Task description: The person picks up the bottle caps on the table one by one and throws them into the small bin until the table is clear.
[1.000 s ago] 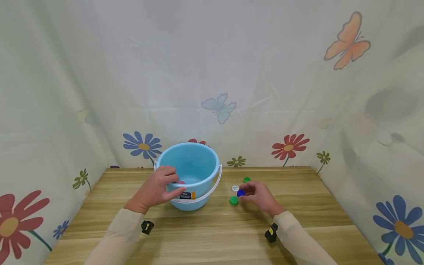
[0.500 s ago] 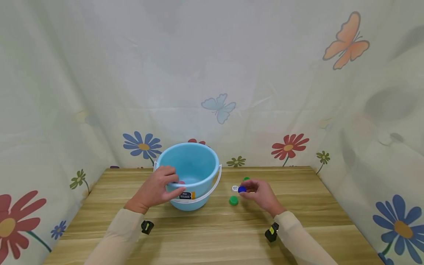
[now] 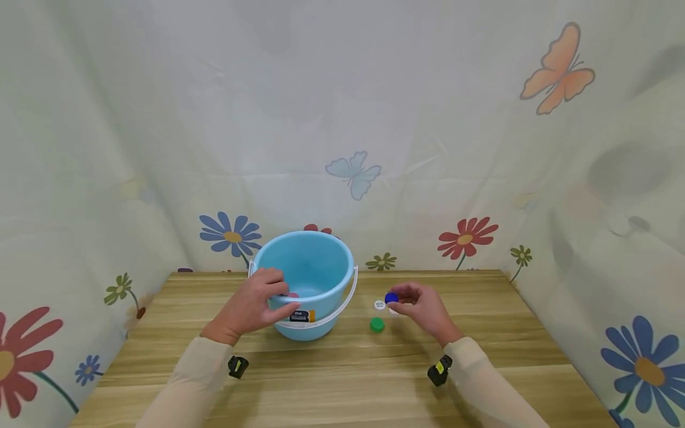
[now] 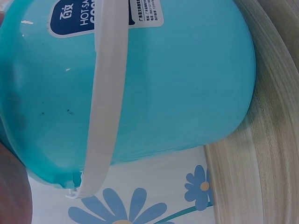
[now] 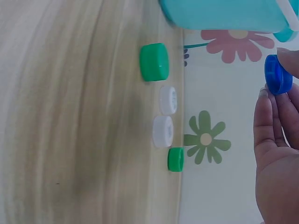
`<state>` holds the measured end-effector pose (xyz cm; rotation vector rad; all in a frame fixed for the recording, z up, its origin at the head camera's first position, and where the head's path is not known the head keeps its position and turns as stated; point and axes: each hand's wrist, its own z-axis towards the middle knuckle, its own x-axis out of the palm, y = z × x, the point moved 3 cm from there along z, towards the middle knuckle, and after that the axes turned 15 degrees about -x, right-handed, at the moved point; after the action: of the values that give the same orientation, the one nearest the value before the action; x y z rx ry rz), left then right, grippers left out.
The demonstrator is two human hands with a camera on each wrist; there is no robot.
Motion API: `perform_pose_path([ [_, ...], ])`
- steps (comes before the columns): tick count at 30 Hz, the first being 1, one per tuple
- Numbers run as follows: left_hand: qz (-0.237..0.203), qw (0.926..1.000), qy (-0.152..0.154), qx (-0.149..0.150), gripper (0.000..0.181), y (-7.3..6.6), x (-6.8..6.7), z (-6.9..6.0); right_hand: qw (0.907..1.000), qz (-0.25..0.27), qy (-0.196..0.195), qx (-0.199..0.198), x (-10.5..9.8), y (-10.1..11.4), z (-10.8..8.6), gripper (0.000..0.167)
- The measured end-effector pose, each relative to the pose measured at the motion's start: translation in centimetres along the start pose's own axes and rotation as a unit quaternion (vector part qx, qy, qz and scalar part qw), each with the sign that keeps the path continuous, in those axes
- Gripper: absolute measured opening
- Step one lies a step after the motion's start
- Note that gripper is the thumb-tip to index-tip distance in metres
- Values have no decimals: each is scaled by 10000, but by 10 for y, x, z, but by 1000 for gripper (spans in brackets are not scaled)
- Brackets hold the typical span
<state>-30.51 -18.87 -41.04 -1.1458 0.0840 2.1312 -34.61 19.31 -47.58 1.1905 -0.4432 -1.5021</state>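
Note:
A light blue bucket (image 3: 313,261) stands on the wooden table, its white handle (image 4: 105,93) hanging down in front. My left hand (image 3: 253,304) grips the bucket's near rim, fingers inside and thumb outside; a small pinkish thing shows by the rim near the fingers. Between thumb and fingers my right hand (image 3: 424,309) pinches a blue cap (image 5: 275,74), held above the table to the right of the bucket. Below it lie a large green cap (image 5: 154,62), two white caps (image 5: 167,100) and a smaller green cap (image 5: 175,159).
The wooden table (image 3: 342,380) reaches to a pale curtain (image 3: 342,107) printed with flowers and butterflies, which also hangs at both sides. A black wrist device (image 3: 238,367) sits by the left wrist and another (image 3: 439,370) by the right.
My right hand has lifted the blue cap up from among the other caps, and a second white cap now shows under it. My left hand and the bucket have stayed in place.

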Motion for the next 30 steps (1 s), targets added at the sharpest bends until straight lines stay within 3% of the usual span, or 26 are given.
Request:
perform_pose_path([
  [21, -18, 9999, 100, -95, 25, -1, -3, 1, 9992, -15, 56, -391, -9, 30, 21, 35],
  [30, -14, 9999, 133, -110, 26, -2, -4, 3, 9978, 292, 108, -580, -11, 43, 33, 30],
])
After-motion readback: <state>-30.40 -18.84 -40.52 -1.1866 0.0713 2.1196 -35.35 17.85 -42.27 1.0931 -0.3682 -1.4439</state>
